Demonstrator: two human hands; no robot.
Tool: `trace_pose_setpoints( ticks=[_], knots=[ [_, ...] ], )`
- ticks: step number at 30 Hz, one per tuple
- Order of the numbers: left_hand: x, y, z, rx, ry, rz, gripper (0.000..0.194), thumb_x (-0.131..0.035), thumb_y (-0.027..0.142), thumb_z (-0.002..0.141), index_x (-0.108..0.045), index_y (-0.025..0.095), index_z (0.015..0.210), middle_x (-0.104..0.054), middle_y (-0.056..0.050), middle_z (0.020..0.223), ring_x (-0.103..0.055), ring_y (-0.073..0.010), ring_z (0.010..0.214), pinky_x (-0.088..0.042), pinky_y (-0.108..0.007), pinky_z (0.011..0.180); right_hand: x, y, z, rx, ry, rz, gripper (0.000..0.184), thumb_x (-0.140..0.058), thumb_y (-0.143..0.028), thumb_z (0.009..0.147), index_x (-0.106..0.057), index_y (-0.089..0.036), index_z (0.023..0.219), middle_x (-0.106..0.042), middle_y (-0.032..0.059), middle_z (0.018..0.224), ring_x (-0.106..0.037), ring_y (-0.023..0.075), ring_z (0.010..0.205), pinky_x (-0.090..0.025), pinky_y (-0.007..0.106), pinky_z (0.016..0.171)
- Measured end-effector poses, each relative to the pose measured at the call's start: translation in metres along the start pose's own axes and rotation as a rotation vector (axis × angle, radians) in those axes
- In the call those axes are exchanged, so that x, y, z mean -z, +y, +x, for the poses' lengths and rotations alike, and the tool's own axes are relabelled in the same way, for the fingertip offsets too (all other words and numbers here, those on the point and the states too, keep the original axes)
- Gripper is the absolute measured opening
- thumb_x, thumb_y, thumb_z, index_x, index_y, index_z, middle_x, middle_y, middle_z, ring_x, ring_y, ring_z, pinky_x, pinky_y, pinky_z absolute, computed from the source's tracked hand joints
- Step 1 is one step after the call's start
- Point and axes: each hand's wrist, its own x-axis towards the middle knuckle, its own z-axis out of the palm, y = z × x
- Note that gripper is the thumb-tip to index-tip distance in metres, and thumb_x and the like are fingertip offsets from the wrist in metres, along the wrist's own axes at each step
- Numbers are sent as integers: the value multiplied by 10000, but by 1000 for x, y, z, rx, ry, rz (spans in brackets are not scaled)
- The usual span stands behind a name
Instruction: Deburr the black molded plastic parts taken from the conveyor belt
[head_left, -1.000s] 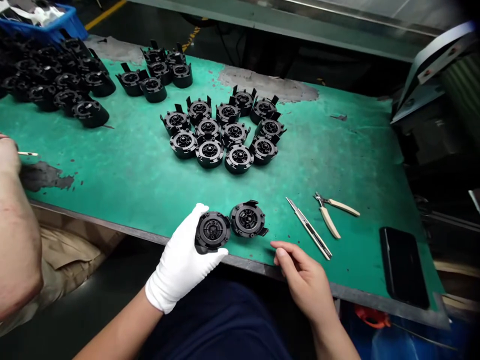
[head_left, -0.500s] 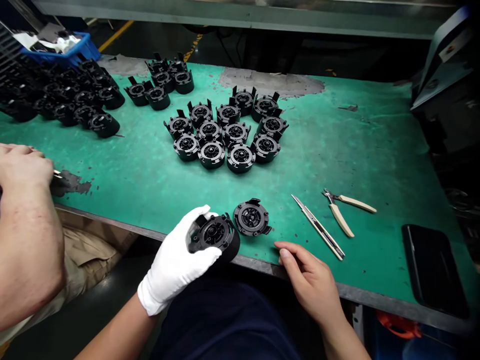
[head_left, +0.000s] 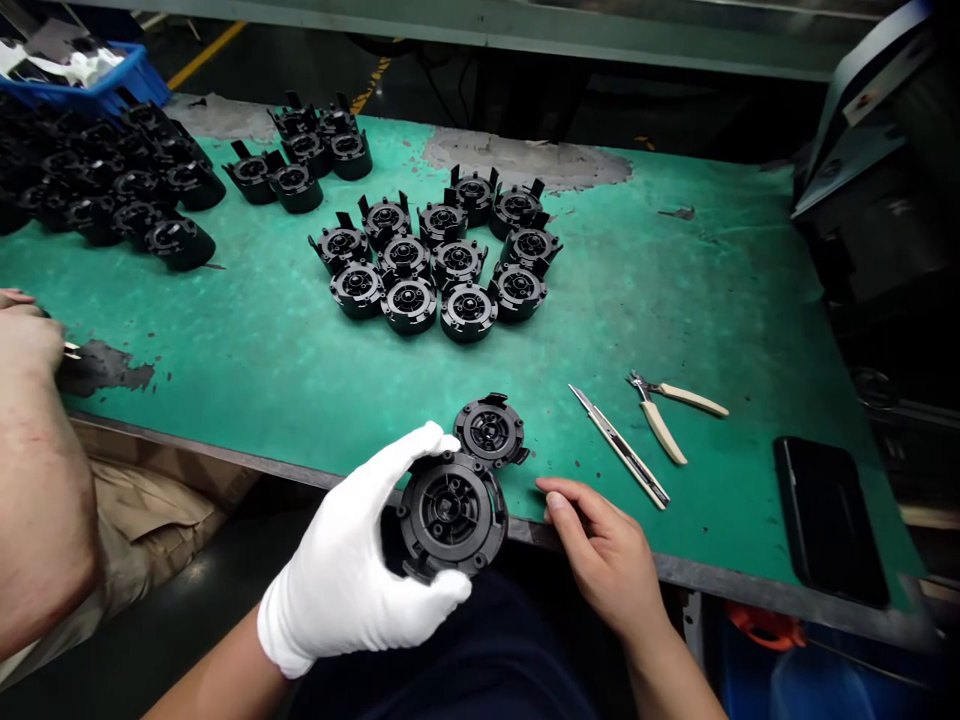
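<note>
Held part: your black round part [head_left: 452, 508] was in the gloved left hand [head_left: 341, 565], above the near edge of the desk [head_left: 255, 340], its ribbed round face toward you.
Left fingers: spread around the part's side, thumb at its lower edge and the others at its upper left, closed on it.
Loose part: another black round part [head_left: 489, 432] lay on the desk at one o'clock from the held one, partly covered by it in your view; whether the two touched, you could not tell.
Right hand: your bare right hand [head_left: 604, 550] was at three o'clock, near the desk edge, holding nothing, its fingers loosely curled and the gap to the thumb narrow.
Knife: the slim cutter knife [head_left: 626, 455] lay at two o'clock, its blade tip pointing up and left.
Nippers: the pale-handled nippers [head_left: 664, 432] lay just beyond the knife, handles spread.
Phone: the black phone [head_left: 829, 520] lay at three o'clock, farther right.
Main group: twelve black parts [head_left: 469, 308] stood close together at twelve o'clock.
Far groups: a smaller group [head_left: 295, 185] stood at eleven o'clock, a dense cluster [head_left: 180, 240] at ten.
Crate: the blue crate [head_left: 139, 80] was beyond that cluster.
Co-worker: a hand [head_left: 30, 340] was at your nine-to-ten o'clock.
</note>
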Motion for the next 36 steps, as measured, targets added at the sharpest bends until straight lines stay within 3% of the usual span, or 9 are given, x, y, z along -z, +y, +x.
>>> trace_pose_setpoints(
  ticks=[7, 16, 25, 36],
  knots=[
    [-1, -2, 1, -216, 10, 222, 981, -821, 338, 724, -324, 230, 1563, -554, -107, 1478, -545, -294, 1380, -431, -436, 1218, 1, 1, 0, 2, -11, -1, 205, -590, -372, 1009, -748, -279, 1101, -751, -5, 910, -689, 144, 752, -532, 239, 690],
    [-1, -4, 4, -325, 2, 350, 941, -802, 323, 754, -329, 165, 1553, -559, -115, 1460, -502, -259, 1410, -348, -393, 1269, 0, -1, 0, -1, -6, -4, 223, -587, -378, 1007, -755, -259, 1094, -753, 11, 886, -690, 154, 733, -538, 244, 666],
    [-2, -9, 1, -234, 0, 290, 1062, -831, 386, 741, -225, 256, 1602, -561, -97, 1465, -548, -292, 1369, -401, -443, 1230, 2, -3, 0, -14, -10, 4, 232, -582, -376, 1010, -754, -245, 1095, -753, 25, 889, -693, 166, 741, -543, 256, 671],
    [7, -29, -8, -71, 26, 265, 989, -806, 399, 780, -276, 239, 1600, -594, -101, 1430, -594, -294, 1317, -406, -454, 1223, 2, -4, -1, -8, -21, 26, 225, -559, -349, 1026, -735, -242, 1118, -721, 15, 871, -671, 161, 750, -523, 267, 701]
  ],
)
